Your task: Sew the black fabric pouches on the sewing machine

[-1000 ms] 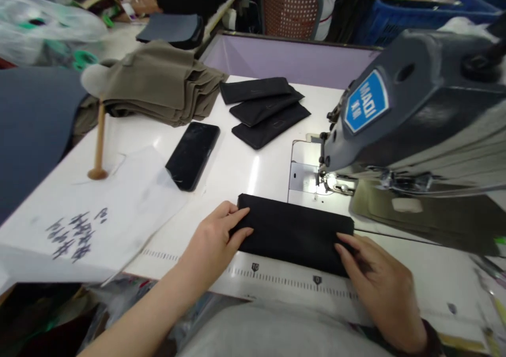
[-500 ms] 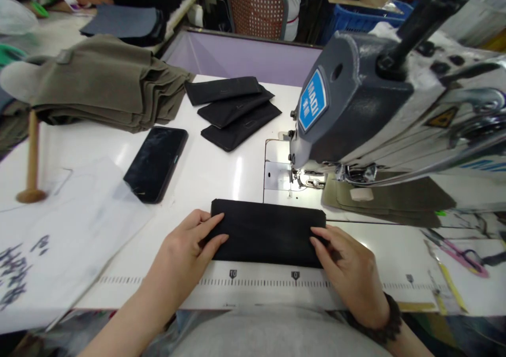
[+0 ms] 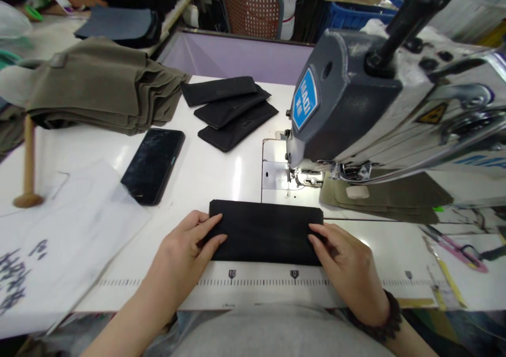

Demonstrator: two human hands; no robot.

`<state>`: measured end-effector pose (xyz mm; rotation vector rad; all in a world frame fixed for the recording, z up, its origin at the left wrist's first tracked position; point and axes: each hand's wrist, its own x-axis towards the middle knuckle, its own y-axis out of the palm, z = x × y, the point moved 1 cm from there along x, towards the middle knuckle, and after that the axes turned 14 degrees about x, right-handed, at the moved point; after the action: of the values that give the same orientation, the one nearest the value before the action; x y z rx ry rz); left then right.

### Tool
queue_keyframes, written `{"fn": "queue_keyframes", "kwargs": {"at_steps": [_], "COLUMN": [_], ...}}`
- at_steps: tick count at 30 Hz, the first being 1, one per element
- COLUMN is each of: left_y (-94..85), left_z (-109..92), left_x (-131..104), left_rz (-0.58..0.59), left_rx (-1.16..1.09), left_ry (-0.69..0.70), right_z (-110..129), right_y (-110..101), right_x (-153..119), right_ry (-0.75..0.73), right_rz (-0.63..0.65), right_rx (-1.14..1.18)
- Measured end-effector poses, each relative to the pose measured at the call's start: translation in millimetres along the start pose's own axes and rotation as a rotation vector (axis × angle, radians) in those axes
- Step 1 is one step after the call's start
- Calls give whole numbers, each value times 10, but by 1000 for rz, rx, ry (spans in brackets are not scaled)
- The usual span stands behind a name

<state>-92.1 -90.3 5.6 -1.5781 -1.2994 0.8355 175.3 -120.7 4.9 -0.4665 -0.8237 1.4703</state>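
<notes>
A black rectangular fabric piece lies lengthwise in front of me, just above the ruler marks on the table's front edge. My left hand pinches its left end between thumb and fingers. At the other end, my right hand grips the right edge the same way, a dark bracelet on its wrist. The sewing machine's needle and presser foot stand just beyond the fabric, apart from it. Three similar black fabric pieces lie overlapped farther back.
The sewing machine head overhangs the right side. Olive fabric panels lie beneath it, with pink-handled scissors nearby. To the left are a phone, stacked olive fabric and white paper. A person sits beyond.
Both hands keep their hold on the black fabric piece, which stays in place. The whole view has shifted very slightly.
</notes>
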Motion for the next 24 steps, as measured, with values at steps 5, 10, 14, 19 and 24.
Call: {"fn": "queue_keyframes", "kwargs": {"at_steps": [5,10,14,19,24], "left_y": [-7,-39,-140,-178,-14], "left_z": [-58,-114,-215,-457,-753], "left_x": [4,23,106,223,222], "left_rz": [25,-47,9,221,145], "left_rx": [85,299,366,444,541], "left_ry": [11,125,495,608,435], "right_z": [25,85,154,205,220], "right_y": [-10,-44,-35,86,187], "right_x": [23,73,163,239,256], "right_ry": [-32,-106,-210,-471,-487], "right_rz": [32,59,81,169,223], "right_rx": [-39,-261,-410,-317,-284]}}
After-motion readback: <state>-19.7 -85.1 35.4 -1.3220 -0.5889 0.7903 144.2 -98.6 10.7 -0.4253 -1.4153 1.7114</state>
